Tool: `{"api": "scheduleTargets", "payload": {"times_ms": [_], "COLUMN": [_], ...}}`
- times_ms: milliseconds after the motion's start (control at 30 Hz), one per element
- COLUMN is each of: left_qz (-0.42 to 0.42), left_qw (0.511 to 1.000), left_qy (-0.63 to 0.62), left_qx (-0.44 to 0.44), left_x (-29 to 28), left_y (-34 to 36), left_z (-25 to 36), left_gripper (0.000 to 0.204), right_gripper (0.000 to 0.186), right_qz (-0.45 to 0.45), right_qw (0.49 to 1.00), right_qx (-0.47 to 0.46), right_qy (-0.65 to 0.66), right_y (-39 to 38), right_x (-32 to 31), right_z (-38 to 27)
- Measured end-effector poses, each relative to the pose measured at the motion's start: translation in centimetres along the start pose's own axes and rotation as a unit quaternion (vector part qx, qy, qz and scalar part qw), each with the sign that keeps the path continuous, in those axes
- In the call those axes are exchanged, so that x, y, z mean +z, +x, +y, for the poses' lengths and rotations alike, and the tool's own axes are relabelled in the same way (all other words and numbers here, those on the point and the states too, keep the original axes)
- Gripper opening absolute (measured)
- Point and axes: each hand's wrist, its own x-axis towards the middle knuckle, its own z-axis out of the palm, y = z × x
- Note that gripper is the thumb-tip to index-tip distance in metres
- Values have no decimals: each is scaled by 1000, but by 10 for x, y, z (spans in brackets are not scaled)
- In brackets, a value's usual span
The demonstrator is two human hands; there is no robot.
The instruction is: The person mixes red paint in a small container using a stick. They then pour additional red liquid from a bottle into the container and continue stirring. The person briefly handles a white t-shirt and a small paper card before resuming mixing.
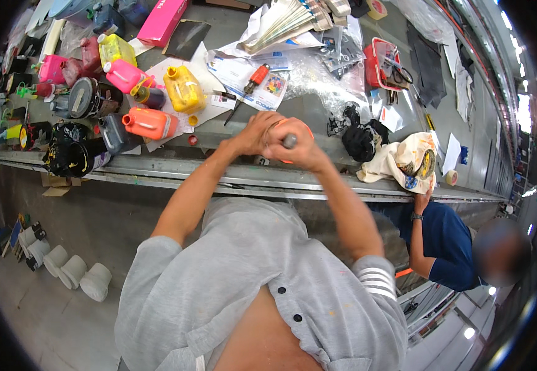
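My left hand [257, 133] is closed around the side of a round container with an orange rim [307, 128], close to the table's front edge. Over its mouth, my right hand [299, 150] grips a stick-like handle whose rounded grey end [289, 141] points up. My hands hide most of the container and the lower part of the handle. Just beyond them, a tool with a red-and-black handle and thin dark shaft [257, 79] lies on printed paper. An orange jug [151, 123] and a yellow jug [184, 89] stand to the left.
Pink jugs [129, 77], dark tubs [89, 98] and bottles crowd the left. Colour swatches [290, 25] lie at the back. A red basket [383, 63] with scissors and a black cloth bundle [361, 141] sit right. Another person's hand [422, 201] touches a cream printed cloth [398, 162].
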Motion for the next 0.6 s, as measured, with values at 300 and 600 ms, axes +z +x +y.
{"api": "scheduleTargets", "payload": {"times_ms": [300,600], "left_qz": [179,221], "left_qw": [970,969], "left_qy": [-128,-57], "left_qx": [-106,-88], "left_x": [24,41], "left_y": [-42,-20], "left_z": [31,18], "left_gripper": [112,95], "right_gripper": [19,17], "right_qz": [164,-105], "right_qw": [963,960], "right_qx": [59,207], "right_qy": [207,154], "right_y": [3,13], "right_x": [-22,-49], "right_z": [-20,-13]}}
